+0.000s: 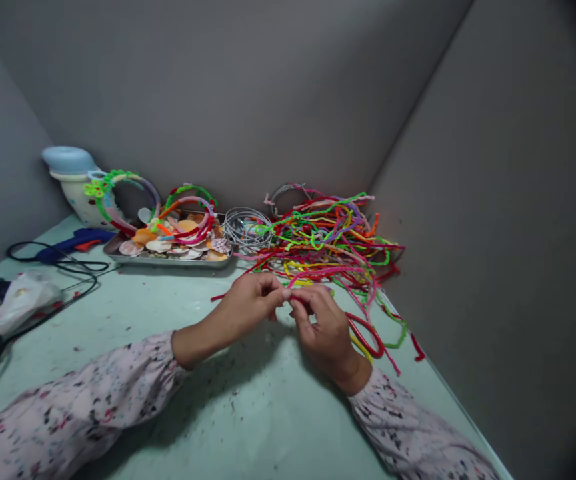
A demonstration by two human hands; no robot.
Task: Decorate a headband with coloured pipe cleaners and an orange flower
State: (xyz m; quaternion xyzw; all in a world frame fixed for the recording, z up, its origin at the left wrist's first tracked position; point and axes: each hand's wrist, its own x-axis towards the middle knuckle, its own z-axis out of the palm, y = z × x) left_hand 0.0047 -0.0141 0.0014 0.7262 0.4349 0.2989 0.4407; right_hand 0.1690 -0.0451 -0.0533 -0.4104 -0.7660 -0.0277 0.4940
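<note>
My left hand (253,300) and my right hand (322,325) meet fingertip to fingertip over the pale green table. Between them is a thin red pipe cleaner (296,299), pinched by both hands; most of it is hidden by the fingers. Just behind my hands spreads a tangled pile of colourful pipe cleaners (328,230). A loop of thicker red strand (379,343) lies right of my right hand, with a yellow strand (362,347) beside it.
A metal tray (178,262) of shells and wrapped hoops stands at the back left, next to coiled grey wire (248,229). Further left are a blue-lidded container (81,193), a blue tool (75,243), black cable (81,267) and a plastic bag (25,300). Grey walls enclose the table.
</note>
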